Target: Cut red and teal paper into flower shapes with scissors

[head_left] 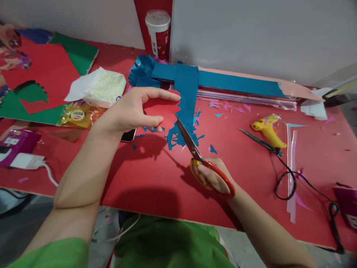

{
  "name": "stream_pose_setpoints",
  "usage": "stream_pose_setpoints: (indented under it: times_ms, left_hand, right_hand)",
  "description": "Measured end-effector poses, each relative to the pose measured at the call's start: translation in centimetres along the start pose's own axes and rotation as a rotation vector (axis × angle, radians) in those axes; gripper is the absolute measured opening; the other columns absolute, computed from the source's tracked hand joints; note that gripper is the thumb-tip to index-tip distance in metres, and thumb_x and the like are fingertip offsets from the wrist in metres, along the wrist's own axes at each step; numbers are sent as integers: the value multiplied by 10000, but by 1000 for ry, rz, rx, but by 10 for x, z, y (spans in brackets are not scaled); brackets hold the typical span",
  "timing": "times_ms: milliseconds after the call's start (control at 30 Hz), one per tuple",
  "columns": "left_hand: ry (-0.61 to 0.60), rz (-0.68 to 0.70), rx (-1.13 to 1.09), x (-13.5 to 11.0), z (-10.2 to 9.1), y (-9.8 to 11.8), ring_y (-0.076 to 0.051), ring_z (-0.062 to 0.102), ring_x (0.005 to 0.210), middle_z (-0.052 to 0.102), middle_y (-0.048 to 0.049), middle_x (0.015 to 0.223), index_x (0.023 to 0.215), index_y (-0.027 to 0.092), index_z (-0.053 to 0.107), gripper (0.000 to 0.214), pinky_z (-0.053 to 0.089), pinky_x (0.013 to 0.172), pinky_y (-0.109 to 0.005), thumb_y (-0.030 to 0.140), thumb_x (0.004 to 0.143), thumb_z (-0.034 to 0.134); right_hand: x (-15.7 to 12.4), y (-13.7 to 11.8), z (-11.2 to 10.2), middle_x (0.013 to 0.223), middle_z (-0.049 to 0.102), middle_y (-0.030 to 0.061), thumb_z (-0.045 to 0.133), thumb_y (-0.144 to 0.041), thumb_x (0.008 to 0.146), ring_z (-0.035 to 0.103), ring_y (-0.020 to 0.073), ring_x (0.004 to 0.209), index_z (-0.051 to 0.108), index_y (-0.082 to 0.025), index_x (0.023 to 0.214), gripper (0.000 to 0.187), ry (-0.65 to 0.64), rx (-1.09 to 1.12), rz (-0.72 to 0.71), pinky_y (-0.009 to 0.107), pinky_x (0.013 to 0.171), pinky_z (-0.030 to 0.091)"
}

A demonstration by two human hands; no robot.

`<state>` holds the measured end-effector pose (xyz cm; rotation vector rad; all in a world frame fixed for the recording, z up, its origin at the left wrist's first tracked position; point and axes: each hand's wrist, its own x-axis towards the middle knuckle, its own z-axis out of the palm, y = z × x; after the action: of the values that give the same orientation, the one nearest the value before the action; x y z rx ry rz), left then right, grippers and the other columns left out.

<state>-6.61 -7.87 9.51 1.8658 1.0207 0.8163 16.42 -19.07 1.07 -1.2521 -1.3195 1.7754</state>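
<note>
Red paper piece (167, 107) with scalloped edge held in left hand (131, 109) above red tabletop (156, 178), forefinger stretched along upper edge, thumb laid lower; hidden fingers' grip cannot be told. Scissors (192, 144) gripped in right hand (216, 173), fingers curled through handles, blade tips brought to paper's right edge; contact unclear. Blue paper strips (187, 82) laid crossed behind, blue scraps (178, 138) scattered below. Yellow glue gun (269, 132) seen at right, lidded cup (157, 33) set at back.
</note>
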Motion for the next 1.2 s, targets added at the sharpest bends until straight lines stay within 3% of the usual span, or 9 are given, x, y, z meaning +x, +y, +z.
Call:
stream_pose_setpoints:
  times_ms: [167,433,600,667,767,900,1067,1200]
  left_hand:
    - [-11,-9,0,0,0,0,-269,558,1087,642,-14,1089,1026,199,654,427,589,678,-243,131,604,645]
    - [9,37,47,0,-1,-2,-262,550,1110,658,3,1036,1014,209,661,431,534,870,-299,114,594,659]
    - [33,44,12,1,1,-5,-258,558,1097,651,5,1070,1027,210,654,448,525,888,-312,79,598,651]
    - [69,66,-2,1,2,-7,-248,563,1085,639,8,1106,1033,213,649,451,541,859,-306,69,605,649]
    - [118,62,-13,1,6,-10,-224,599,983,610,-11,1169,1084,209,620,460,584,679,-268,59,649,617]
    - [152,-25,-34,2,13,-12,-218,624,910,595,-27,1179,1116,193,599,477,582,570,-240,70,655,599]
    - [105,-56,3,4,25,-11,-249,591,1040,596,-11,1176,1096,207,610,489,576,782,-318,67,629,576]
    - [53,-53,64,5,36,-9,-254,542,1121,601,-37,1184,1099,172,606,502,488,943,-383,44,617,556]
  right_hand:
    - [1,0,0,398,367,-50,534,-481,772,318,63,327,399,-190,500,420,-2,7,-6,209,326,199]
    - [1,-2,1,391,357,-50,524,-493,779,316,62,325,390,-190,487,442,2,-10,-24,211,330,193]
    - [2,-2,1,393,372,-44,494,-509,803,344,65,317,400,-185,489,461,-29,-11,-30,213,324,232]
    - [5,2,1,411,397,-45,498,-489,816,373,68,329,424,-177,532,428,-52,40,-44,209,335,268]
    - [11,11,3,451,432,-54,521,-433,830,402,59,345,470,-167,637,332,-70,162,-77,192,347,307]
    - [18,21,6,688,530,-23,632,-377,766,474,58,441,488,-197,827,239,-68,385,-169,191,383,380]
    - [19,24,4,921,537,46,726,-452,644,580,148,792,498,-228,890,403,-22,440,-235,200,474,468]
    - [18,22,2,988,521,70,685,-572,617,568,190,912,505,-237,947,503,-18,420,-235,234,544,509]
